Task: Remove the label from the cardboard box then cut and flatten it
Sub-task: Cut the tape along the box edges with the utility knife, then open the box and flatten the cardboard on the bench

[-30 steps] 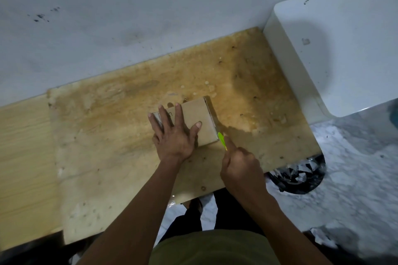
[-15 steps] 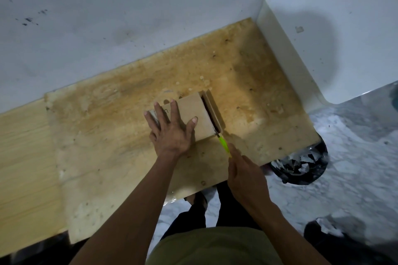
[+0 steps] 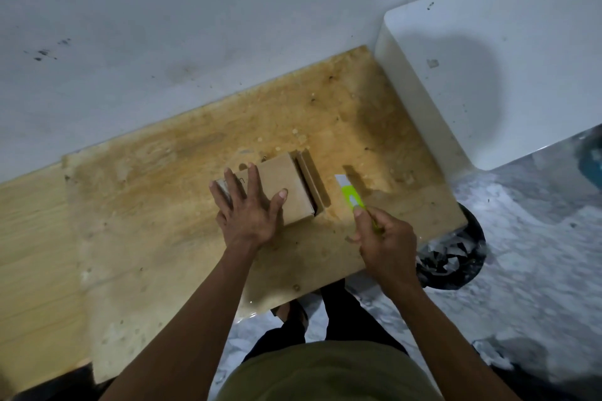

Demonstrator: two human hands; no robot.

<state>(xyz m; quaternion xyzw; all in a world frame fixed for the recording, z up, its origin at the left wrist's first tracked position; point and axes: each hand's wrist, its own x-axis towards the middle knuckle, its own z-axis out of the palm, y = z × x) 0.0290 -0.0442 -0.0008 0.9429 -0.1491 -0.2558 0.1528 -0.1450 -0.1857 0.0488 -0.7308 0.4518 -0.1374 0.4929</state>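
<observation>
One cardboard box (image 3: 286, 190) on the stained counter (image 3: 163, 205), right-end flap (image 3: 314, 181) hanging open. Pinned under the left hand (image 3: 249, 210), fingers spread flat, covering the box's left end. Just right of the box, apart from it, one green cutter (image 3: 351, 197), blade out, gripped in the closed right hand (image 3: 386, 236). White block (image 3: 488, 75) against the counter's right end. Below the counter's edge, one black bin (image 3: 451, 262) holding white scraps (image 3: 446, 254).

The left hand (image 3: 249, 207) covers the cardboard box's (image 3: 286, 185) left part (label unseen), print there unreadable.
</observation>
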